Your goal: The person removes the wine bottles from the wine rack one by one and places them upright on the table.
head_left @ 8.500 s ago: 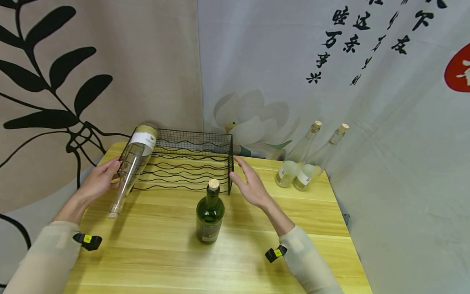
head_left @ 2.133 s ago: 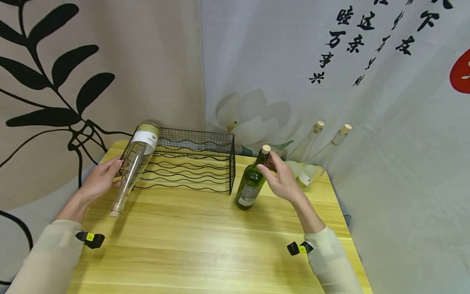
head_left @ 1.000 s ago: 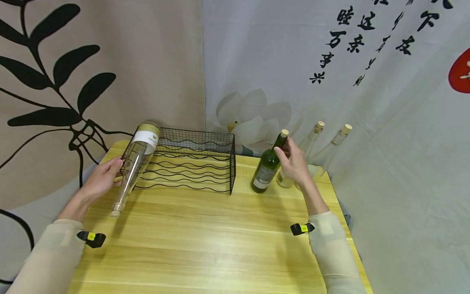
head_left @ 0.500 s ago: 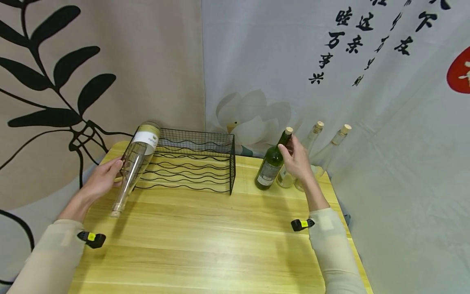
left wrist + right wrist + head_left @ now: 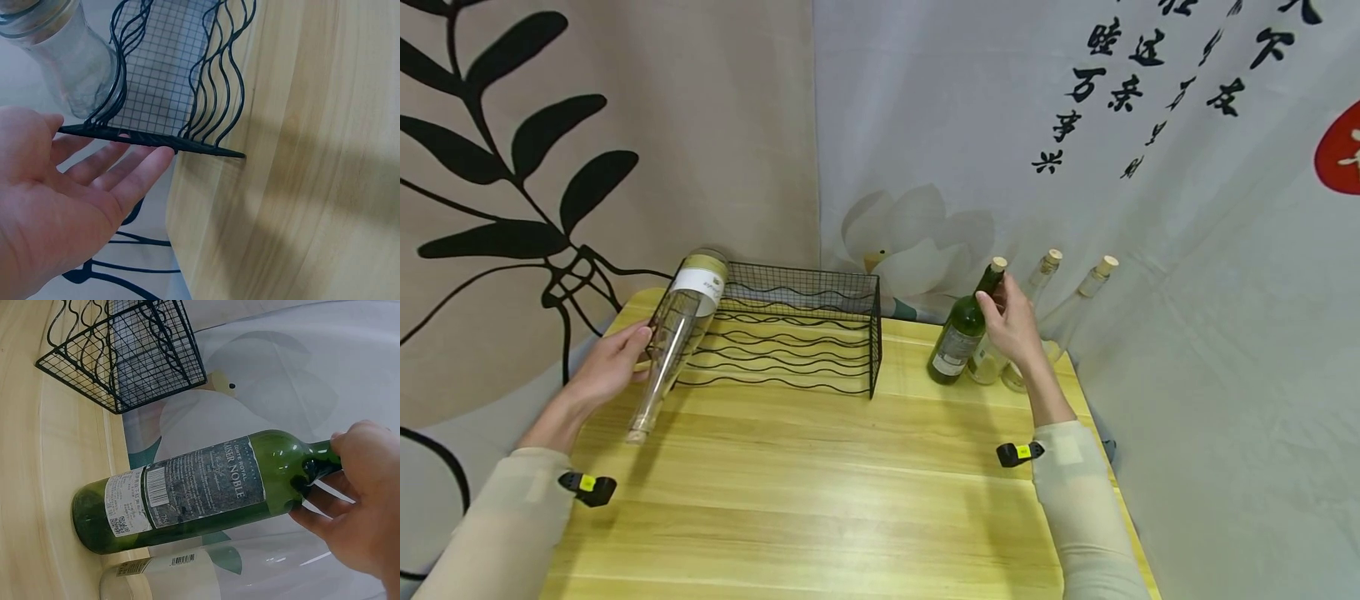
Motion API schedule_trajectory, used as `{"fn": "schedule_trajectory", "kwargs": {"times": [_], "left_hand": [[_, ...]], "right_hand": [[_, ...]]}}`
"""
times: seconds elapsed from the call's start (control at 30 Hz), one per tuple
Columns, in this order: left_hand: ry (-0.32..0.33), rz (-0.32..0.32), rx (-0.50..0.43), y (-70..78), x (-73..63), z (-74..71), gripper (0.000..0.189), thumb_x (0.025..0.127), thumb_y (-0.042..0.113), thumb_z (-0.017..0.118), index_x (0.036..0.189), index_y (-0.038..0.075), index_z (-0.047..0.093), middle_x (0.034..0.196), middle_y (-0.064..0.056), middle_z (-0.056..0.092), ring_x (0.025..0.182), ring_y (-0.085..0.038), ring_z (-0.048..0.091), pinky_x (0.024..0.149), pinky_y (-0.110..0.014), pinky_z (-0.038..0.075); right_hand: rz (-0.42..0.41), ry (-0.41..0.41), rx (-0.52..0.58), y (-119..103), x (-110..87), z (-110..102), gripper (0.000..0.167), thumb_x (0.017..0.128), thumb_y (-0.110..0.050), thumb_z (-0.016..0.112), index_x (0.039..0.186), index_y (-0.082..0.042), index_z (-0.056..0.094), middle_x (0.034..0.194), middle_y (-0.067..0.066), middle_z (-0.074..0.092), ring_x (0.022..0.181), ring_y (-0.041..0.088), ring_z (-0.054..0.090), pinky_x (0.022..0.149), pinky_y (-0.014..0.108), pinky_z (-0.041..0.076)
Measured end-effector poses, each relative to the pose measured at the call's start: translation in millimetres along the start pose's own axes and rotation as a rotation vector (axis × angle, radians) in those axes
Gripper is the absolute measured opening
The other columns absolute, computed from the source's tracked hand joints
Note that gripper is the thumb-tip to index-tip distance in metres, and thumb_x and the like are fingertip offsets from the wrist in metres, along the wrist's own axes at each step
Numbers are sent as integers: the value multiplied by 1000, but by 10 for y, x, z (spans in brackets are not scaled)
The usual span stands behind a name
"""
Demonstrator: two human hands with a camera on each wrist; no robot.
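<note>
My right hand (image 5: 1013, 321) grips the neck of a green wine bottle (image 5: 957, 337), corked and with a grey and white label. The bottle leans slightly, its base at the table just left of two clear corked bottles. In the right wrist view the wine bottle (image 5: 203, 481) overlaps a clear bottle (image 5: 181, 578). My left hand (image 5: 612, 362) is at the left end of a black wire wine rack (image 5: 782, 379). In the left wrist view its extended fingers (image 5: 147, 178) touch the rack's side panel. One clear bottle (image 5: 679, 333) lies in the rack's top left, neck toward me.
Behind my right hand, the clear corked bottles (image 5: 1045, 271) stand upright near the table's back right corner. The wooden table (image 5: 820, 500) ends against fabric backdrops (image 5: 925, 125) with printed leaves and characters.
The green wine bottle, first standing alone at the front centre, has been taken by my right hand and carried back and right beside the clear bottles. The left hand stays at the rack.
</note>
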State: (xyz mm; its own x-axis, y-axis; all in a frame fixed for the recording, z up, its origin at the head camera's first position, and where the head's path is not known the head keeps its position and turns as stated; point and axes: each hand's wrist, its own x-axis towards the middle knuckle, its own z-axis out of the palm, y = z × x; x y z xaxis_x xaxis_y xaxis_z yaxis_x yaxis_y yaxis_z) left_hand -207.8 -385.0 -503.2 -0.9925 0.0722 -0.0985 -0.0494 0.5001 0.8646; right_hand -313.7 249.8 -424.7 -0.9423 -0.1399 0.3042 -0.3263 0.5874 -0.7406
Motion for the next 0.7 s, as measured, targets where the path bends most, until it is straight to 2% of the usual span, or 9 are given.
{"fn": "schedule_trajectory", "kwargs": {"times": [0.47, 0.63, 0.7], "left_hand": [[-7, 8, 1, -32, 17, -2, 70, 125, 45, 18, 182, 5, 12, 183, -37, 18, 160, -65, 33, 90, -7, 62], [-2, 16, 17, -46, 17, -2, 69, 125, 46, 19, 182, 7, 14, 183, -36, 20, 160, -65, 33, 103, -28, 68], [-1, 18, 20, -45, 18, -3, 69, 125, 46, 20, 182, 7, 14, 184, -36, 19, 161, -65, 32, 105, -33, 68]], "right_hand": [[-1, 17, -37, 34, 19, -35, 44, 121, -33, 56, 151, -1, 54, 144, 30, 69, 139, 52, 68, 118, 70, 58], [-4, 21, -48, 34, 31, -40, 43, 121, -30, 56, 151, 0, 54, 143, 31, 69, 139, 52, 68, 119, 69, 58], [-7, 23, -51, 36, 33, -44, 42, 121, -29, 57, 149, 2, 54, 142, 32, 69, 138, 52, 69, 117, 69, 59]]}}
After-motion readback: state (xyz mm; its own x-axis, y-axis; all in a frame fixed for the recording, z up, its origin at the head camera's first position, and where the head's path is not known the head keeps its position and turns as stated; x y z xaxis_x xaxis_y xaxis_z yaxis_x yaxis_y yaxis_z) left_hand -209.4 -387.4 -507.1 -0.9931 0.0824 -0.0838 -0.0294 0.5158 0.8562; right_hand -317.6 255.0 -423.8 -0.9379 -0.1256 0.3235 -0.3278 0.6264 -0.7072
